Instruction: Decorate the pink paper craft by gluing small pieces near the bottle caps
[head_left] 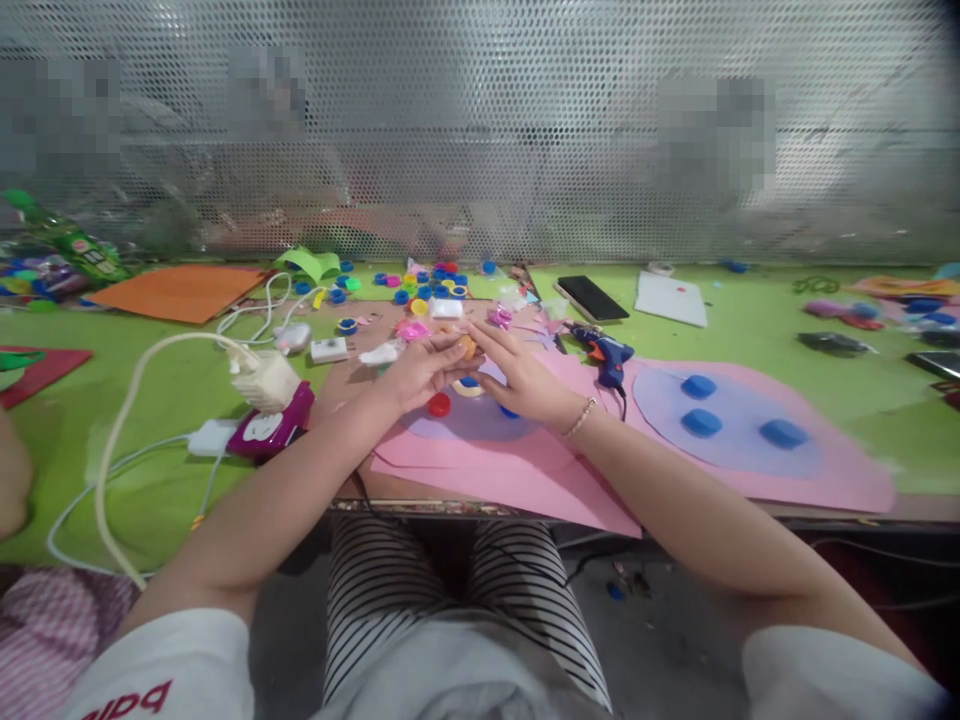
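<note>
Over the middle of the table my left hand (424, 372) pinches a small orange piece (469, 347), its kind partly hidden by the fingers. My right hand (529, 382) meets it from the other side, fingers stretched along the piece and thumb lower down. Beneath both hands lies pink paper (480, 465) bearing a lavender paper shape (431, 425). On that shape sit a red bottle cap (439, 404), a pale ring with blue in its centre (469, 387) and a blue cap (510, 411), partly covered by my right hand.
A glue gun (606, 350) lies right of my hands, beside a second pink sheet (862, 480) with three blue caps (701, 423). Behind are loose caps (431, 290) and a phone (592, 298). A purple power strip (274, 425) with cables stands left, near another person's arm (11, 470).
</note>
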